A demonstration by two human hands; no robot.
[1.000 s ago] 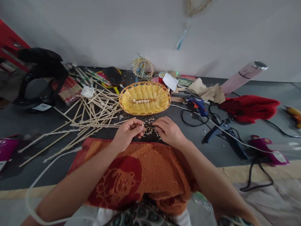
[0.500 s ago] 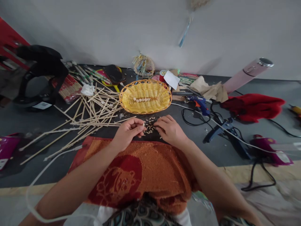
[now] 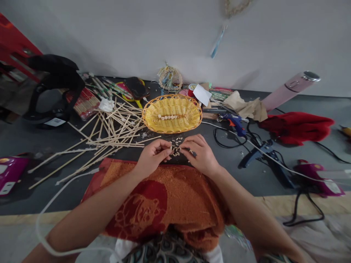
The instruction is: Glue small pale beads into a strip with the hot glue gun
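Note:
Over the dark table, my left hand [image 3: 153, 156] is closed in a pinch on a small pale stick piece [image 3: 171, 148] at its fingertips. Just across from it, my right hand [image 3: 201, 155] has thumb and forefinger pressed together; what is between them is too small to make out. The two sets of fingertips are a short gap apart. Short cut stick pieces [image 3: 177, 140] lie scattered between and behind my hands. Behind them sits a yellow woven basket [image 3: 172, 126], holding a short row of joined pale pieces [image 3: 168, 117].
Long thin sticks [image 3: 117, 126] are heaped at left, beside a black strap headset [image 3: 52, 91]. To the right lie a blue glue gun [image 3: 234, 123], a dark-blue clamp-like tool [image 3: 263, 157] and a red cloth [image 3: 297, 126]. A pink flask [image 3: 290, 91] stands behind. An orange towel [image 3: 186, 193] covers my lap.
My right hand has moved left from among the loose pieces, bringing its pinched fingertips close to the piece in my left hand. The camera view has shifted slightly.

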